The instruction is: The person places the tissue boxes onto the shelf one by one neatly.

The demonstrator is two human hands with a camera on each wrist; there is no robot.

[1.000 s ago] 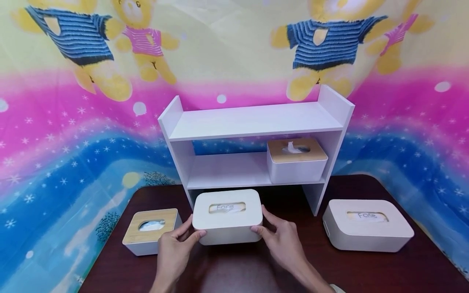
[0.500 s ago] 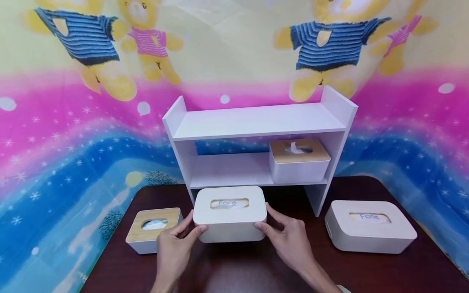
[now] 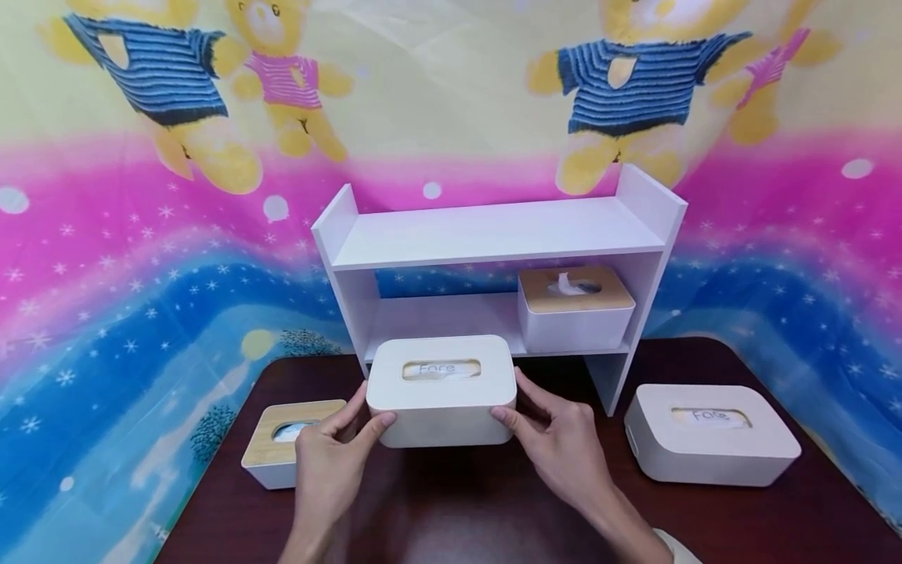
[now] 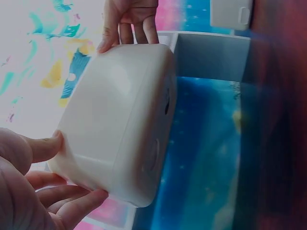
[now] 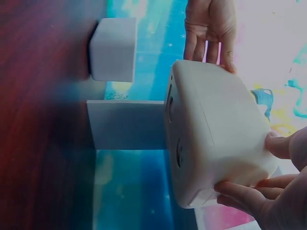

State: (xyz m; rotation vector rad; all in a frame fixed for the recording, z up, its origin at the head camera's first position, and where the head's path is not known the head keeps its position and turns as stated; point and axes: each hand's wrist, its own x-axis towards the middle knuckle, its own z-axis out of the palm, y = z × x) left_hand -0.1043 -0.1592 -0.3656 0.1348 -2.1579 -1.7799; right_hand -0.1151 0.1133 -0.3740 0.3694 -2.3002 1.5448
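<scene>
Left hand (image 3: 330, 458), right hand (image 3: 564, 445) — cream box (image 3: 441, 394) held aloft

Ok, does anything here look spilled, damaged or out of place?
Nothing stands out. The held box looks roughly level in the head view, the shelf box, left box and right box sit upright, and no spill or damage shows.

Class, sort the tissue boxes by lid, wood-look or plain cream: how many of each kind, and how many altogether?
Wood-look: 2 (left tissue box, shelved tissue box)
Plain cream: 2 (held tissue box, right tissue box)
Total: 4
</scene>
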